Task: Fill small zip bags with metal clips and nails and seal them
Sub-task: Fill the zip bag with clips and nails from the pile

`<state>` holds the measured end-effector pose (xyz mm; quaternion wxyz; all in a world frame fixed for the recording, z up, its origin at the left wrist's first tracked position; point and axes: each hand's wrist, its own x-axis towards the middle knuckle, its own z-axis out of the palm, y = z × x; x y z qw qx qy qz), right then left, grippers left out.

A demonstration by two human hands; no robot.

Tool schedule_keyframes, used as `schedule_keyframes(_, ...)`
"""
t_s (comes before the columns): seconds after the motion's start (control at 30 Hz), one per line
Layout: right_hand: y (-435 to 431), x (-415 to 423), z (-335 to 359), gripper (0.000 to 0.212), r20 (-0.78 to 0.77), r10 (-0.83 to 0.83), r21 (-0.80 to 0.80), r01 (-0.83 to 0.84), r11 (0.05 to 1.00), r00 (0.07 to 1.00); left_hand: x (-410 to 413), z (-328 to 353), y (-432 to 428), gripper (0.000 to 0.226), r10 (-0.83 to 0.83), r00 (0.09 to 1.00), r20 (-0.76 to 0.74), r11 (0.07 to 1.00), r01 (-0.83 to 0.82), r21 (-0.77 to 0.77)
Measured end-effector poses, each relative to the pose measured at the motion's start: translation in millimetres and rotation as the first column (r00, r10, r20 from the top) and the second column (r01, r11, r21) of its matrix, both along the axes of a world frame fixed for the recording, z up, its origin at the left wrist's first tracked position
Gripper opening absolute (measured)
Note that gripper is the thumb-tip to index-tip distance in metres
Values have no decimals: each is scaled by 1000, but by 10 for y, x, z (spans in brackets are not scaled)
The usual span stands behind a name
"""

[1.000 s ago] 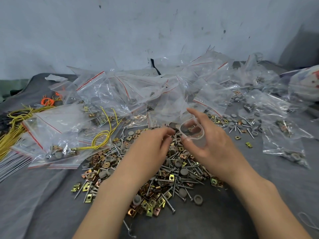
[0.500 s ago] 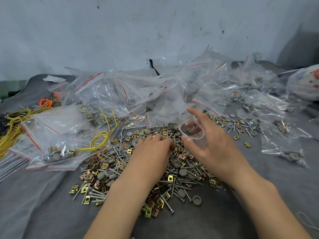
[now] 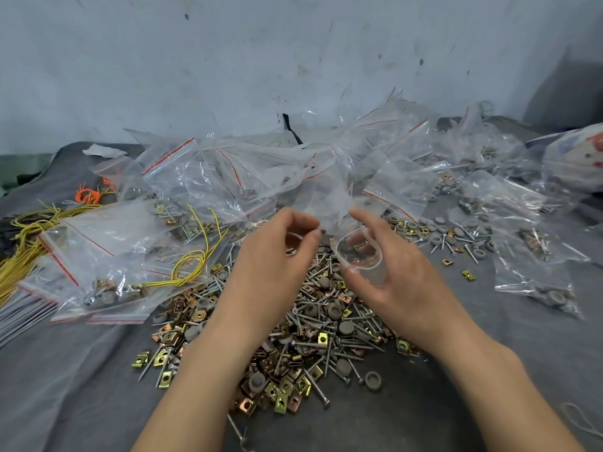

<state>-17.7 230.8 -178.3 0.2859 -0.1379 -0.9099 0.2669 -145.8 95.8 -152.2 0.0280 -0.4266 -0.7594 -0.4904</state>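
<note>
The fingers [image 3: 312, 235] of the left hand [image 3: 277, 259], buried in the pile of clips and nails [image 3: 326, 324] a moment before, had risen pinching a small piece too hidden to name, just left of the open zip bag [image 3: 362, 257] gripped in the right hand [image 3: 396, 283] over the pile's far side, likely ready for dropping in.

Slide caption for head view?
Right hand holds an open zip bag above the hardware pile; left hand, fingertips pinched, beside it.
</note>
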Motion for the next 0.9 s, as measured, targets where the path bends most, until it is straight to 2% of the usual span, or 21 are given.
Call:
schedule_keyframes(0.07,1,-6,-2,68,2,6,-5,-6,1000,1000,75,51,19,7,-64,998,3,997,64,45)
schedule_keyframes(0.23,-7,-17,2,68,-13,8,-1,-8,1000,1000,176,42,95,12,-152,988,-31,988,152,12)
schedule_keyframes(0.33,-4,-20,6,68,-15,12,-5,-13,1000,1000,140,31,77,17,-147,989,-11,989,148,25)
schedule_keyframes(0.43,0,-15,5,69,-2,14,-13,-14,1000,1000,6,5,0,18,-65,998,23,998,64,8)
schedule_keyframes(0.6,-2,2,11,69,4,12,-23,-12,1000,1000,-218,-119,-122,23,116,992,-60,954,-128,-272)
schedule_keyframes(0.7,3,7,11,68,-1,7,-34,-7,999,1000,-245,-174,-157,26,109,987,-120,897,-150,-415)
schedule_keyframes(0.8,1,11,7,67,-1,2,-39,-2,999,1000,-240,-226,-146,31,57,976,-210,798,-170,-578)
schedule_keyframes(0.9,-3,7,10,67,3,3,-35,-3,999,1000,-238,-274,-113,35,50,969,-243,750,-197,-631)
